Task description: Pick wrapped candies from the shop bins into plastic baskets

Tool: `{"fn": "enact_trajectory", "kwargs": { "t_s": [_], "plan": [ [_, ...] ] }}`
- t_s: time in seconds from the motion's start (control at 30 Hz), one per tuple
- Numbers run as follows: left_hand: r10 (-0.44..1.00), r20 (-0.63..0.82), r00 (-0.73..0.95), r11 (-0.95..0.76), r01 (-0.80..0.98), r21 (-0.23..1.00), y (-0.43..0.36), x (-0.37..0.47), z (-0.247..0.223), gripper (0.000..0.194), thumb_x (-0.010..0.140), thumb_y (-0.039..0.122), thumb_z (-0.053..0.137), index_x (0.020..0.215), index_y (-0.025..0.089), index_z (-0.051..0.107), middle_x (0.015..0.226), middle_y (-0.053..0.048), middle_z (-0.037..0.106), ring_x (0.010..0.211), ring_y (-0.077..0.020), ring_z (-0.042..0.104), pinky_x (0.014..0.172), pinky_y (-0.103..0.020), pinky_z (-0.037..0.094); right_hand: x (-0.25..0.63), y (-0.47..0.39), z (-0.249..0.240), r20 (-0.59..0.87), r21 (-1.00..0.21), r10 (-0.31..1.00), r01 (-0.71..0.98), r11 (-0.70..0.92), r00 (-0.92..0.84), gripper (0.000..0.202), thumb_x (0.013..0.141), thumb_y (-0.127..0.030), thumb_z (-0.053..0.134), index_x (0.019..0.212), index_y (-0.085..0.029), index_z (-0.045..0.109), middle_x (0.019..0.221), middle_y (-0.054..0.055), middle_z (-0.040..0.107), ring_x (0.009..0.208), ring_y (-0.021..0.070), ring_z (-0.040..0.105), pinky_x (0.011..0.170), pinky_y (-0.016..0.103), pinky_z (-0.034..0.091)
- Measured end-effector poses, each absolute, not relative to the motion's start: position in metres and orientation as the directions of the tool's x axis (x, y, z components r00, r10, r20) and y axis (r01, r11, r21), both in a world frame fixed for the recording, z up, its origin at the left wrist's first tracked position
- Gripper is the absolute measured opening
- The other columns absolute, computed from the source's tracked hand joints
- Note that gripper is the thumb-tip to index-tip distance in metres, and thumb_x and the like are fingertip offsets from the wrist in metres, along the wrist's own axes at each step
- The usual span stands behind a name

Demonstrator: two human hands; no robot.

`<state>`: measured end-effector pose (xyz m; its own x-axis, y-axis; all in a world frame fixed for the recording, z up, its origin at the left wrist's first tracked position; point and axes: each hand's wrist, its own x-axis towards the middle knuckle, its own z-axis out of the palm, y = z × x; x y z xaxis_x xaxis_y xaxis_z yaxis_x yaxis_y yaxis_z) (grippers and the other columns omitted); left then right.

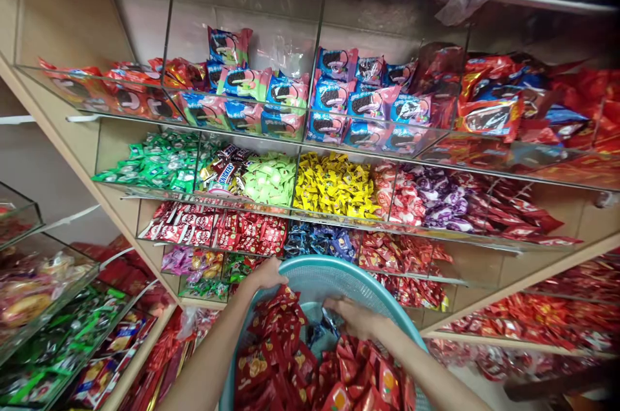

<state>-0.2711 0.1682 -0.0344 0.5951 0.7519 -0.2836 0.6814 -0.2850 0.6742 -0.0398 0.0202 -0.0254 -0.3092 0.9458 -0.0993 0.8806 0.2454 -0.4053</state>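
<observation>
A teal plastic basket (402, 307) is in front of me, tilted against the lower shelves. My left hand (268, 274) is closed over its far left rim. Inside the basket, my right hand (356, 316) has its fingers curled over blue-wrapped candies (317, 332); its fingertips are slightly blurred. Red candy packets (276, 359) are heaped on the left side of the basket, and more red packets with orange pictures (358, 372) lie to the right, below my right hand. Part of the basket's inner floor shows between the heaps.
Clear-walled shelves rise ahead, with cookie packs (334, 97), yellow candies (334, 188), green candies (169, 162) and dark blue candies (314, 240) in compartments. Side bins (53, 327) stand at the left. A slanted wooden edge (527, 285) runs along the right.
</observation>
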Motion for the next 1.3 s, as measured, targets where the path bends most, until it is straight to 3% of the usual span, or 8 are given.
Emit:
{"fn": "enact_trajectory", "kwargs": {
  "t_s": [0.1,0.3,0.5,0.7,0.83,1.1,1.2,1.3],
  "plan": [
    [0.752,-0.273,0.600,-0.283,0.668,0.688,0.168,-0.271,-0.036,0.023,0.058,0.032,0.059,0.070,0.012,0.061,0.057,0.004,0.053,0.050,-0.0086,0.044,0.047,-0.019,0.032,-0.044,0.034,-0.013,-0.123,-0.416,0.923,0.863,0.285,-0.364,0.060,0.062,-0.001,0.053,0.116,-0.026,0.049,0.113,0.004,0.056,0.099,0.0192,0.055,0.080,0.028,0.044],
    [0.743,-0.283,0.606,-0.245,0.640,0.729,0.168,-0.272,-0.041,0.023,0.059,0.032,0.059,0.071,0.012,0.062,0.056,0.004,0.053,0.050,-0.0085,0.043,0.048,-0.020,0.033,-0.080,0.081,0.032,0.229,-0.374,0.950,0.881,0.288,-0.214,0.048,0.075,-0.026,0.056,0.120,-0.024,0.041,0.112,0.006,0.051,0.102,0.0200,0.050,0.082,0.030,0.042],
    [0.776,-0.260,0.576,-0.236,0.646,0.726,0.165,-0.272,-0.038,0.020,0.058,0.030,0.060,0.066,0.012,0.060,0.056,0.004,0.052,0.051,-0.0090,0.041,0.049,-0.021,0.032,-0.118,0.115,0.036,0.325,-0.183,0.943,0.974,0.131,-0.066,0.041,0.076,-0.047,0.053,0.108,-0.022,0.045,0.100,0.008,0.053,0.094,0.0241,0.049,0.075,0.034,0.041],
    [0.789,-0.240,0.566,-0.259,0.660,0.705,0.165,-0.271,-0.035,0.019,0.057,0.031,0.060,0.061,0.013,0.057,0.051,0.004,0.047,0.048,-0.0084,0.037,0.048,-0.021,0.029,-0.133,0.128,0.026,0.329,-0.121,0.944,0.992,0.019,0.022,0.041,0.078,-0.056,0.043,0.096,-0.019,0.045,0.091,0.010,0.057,0.088,0.0245,0.052,0.073,0.035,0.038],
    [0.792,-0.242,0.561,-0.253,0.661,0.706,0.165,-0.271,-0.034,0.021,0.056,0.033,0.061,0.060,0.014,0.054,0.051,0.005,0.046,0.048,-0.0081,0.037,0.048,-0.021,0.029,-0.131,0.130,0.025,0.317,-0.216,0.946,0.976,0.004,0.066,0.032,0.080,-0.048,0.045,0.094,-0.019,0.045,0.088,0.007,0.060,0.086,0.0216,0.054,0.072,0.031,0.036],
    [0.759,-0.234,0.608,-0.248,0.601,0.760,0.171,-0.272,-0.042,0.024,0.057,0.033,0.061,0.069,0.012,0.059,0.058,0.003,0.053,0.053,-0.0097,0.043,0.052,-0.021,0.034,-0.112,0.114,0.039,0.329,-0.582,0.929,0.811,0.057,0.170,0.028,0.079,-0.045,0.044,0.092,-0.021,0.045,0.066,-0.003,0.052,0.060,0.0137,0.050,0.054,0.023,0.032],
    [0.773,-0.249,0.584,-0.238,0.631,0.738,0.173,-0.272,-0.046,0.025,0.056,0.033,0.062,0.069,0.012,0.059,0.058,0.003,0.053,0.053,-0.0102,0.044,0.051,-0.021,0.034,-0.099,0.092,0.050,0.312,-0.679,0.949,0.711,0.183,0.053,0.029,0.078,-0.045,0.047,0.092,-0.020,0.045,0.064,-0.005,0.047,0.057,0.0107,0.045,0.055,0.022,0.033],
    [0.754,-0.254,0.606,-0.250,0.622,0.742,0.173,-0.272,-0.046,0.025,0.057,0.034,0.060,0.071,0.013,0.060,0.059,0.004,0.054,0.054,-0.0103,0.046,0.052,-0.020,0.035,-0.082,0.067,0.053,0.145,-0.742,0.972,0.630,0.231,-0.186,0.027,0.077,-0.044,0.050,0.085,-0.019,0.047,0.063,-0.006,0.043,0.056,0.0083,0.040,0.052,0.020,0.031]
  ]
}}
